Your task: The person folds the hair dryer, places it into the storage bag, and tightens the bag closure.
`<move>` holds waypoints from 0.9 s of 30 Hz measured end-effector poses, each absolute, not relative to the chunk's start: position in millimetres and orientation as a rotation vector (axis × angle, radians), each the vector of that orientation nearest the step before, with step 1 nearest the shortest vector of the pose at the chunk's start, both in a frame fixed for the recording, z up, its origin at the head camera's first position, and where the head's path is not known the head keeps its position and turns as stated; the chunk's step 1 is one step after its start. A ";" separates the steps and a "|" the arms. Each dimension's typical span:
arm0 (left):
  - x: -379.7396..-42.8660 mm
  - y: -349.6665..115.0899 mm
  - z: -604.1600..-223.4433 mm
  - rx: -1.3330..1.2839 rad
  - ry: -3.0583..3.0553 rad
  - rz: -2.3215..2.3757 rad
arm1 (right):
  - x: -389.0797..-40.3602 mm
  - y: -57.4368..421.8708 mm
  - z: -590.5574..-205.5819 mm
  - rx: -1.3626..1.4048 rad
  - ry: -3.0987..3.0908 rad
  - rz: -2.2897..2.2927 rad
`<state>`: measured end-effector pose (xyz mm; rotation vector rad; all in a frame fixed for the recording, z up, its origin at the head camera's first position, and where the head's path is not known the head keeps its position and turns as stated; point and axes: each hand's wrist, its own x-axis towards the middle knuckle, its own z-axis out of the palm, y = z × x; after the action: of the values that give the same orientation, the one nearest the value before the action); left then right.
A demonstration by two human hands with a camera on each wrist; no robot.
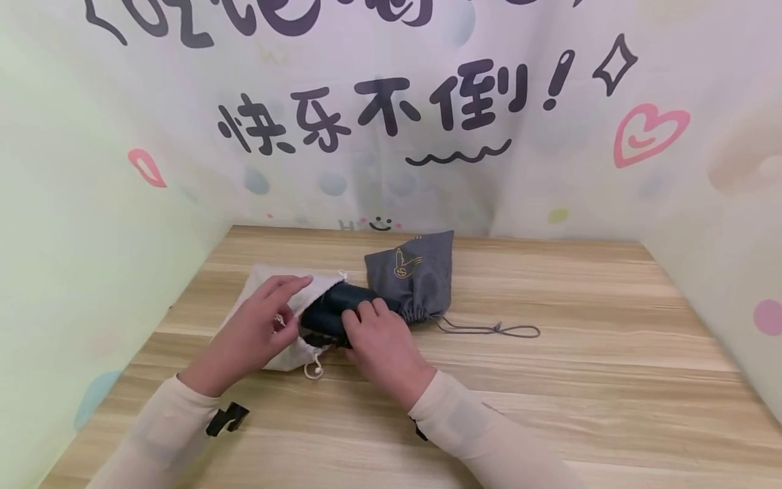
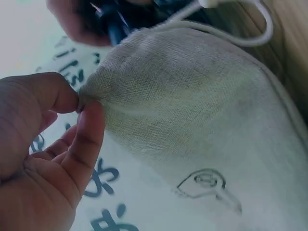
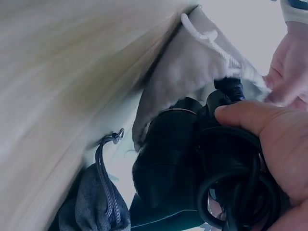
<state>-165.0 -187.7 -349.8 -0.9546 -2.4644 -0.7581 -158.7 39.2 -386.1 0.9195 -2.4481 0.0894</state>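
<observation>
My left hand (image 1: 253, 336) pinches the mouth edge of a white cloth drawstring bag (image 2: 187, 96), which has a small hair dryer printed on it. A dark hair dryer (image 1: 348, 299) lies with one end inside the bag's mouth. Its black cord (image 3: 231, 178) is bundled in loops against the body. My right hand (image 1: 387, 346) grips the hair dryer and cord from the near side, thumb on top in the right wrist view. The far end of the hair dryer is hidden by the bag.
A grey drawstring bag (image 1: 418, 272) with a yellow print lies behind and right of my right hand, its cord (image 1: 501, 330) trailing right. The wooden table (image 1: 550, 387) runs back to a printed white cloth (image 1: 550, 183). Cloth walls stand on both sides.
</observation>
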 end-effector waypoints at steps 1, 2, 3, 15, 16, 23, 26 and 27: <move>-164.2 -184.0 -349.0 -0.968 -2.460 -0.784 | -158.7 38.2 -386.0 0.924 -2.448 0.088; -164.1 -180.0 -348.3 -0.980 -2.453 -0.803 | -158.5 37.0 -385.7 0.927 -2.447 0.088; -164.1 -176.5 -347.6 -0.987 -2.450 -0.809 | -158.2 35.7 -385.1 0.931 -2.446 0.086; -168.4 -167.6 -360.0 -0.965 -2.475 -0.889 | -161.1 27.3 -388.1 1.004 -2.487 0.146; -168.8 -167.9 -360.9 -0.962 -2.483 -0.886 | -162.2 27.2 -389.1 1.012 -2.494 0.165; -171.4 -175.3 -368.2 -0.881 -2.639 -0.769 | -169.0 28.7 -393.4 1.103 -2.588 0.257; -169.8 -178.4 -370.8 -0.865 -2.732 -0.721 | -171.1 30.0 -393.2 1.151 -2.650 0.321; -168.9 -179.0 -371.3 -0.866 -2.756 -0.711 | -171.3 30.6 -392.8 1.167 -2.673 0.343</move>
<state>-168.9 -179.0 -371.3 -0.8663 -2.7560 -0.7113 -171.3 30.6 -392.8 1.1667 -2.6735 0.3431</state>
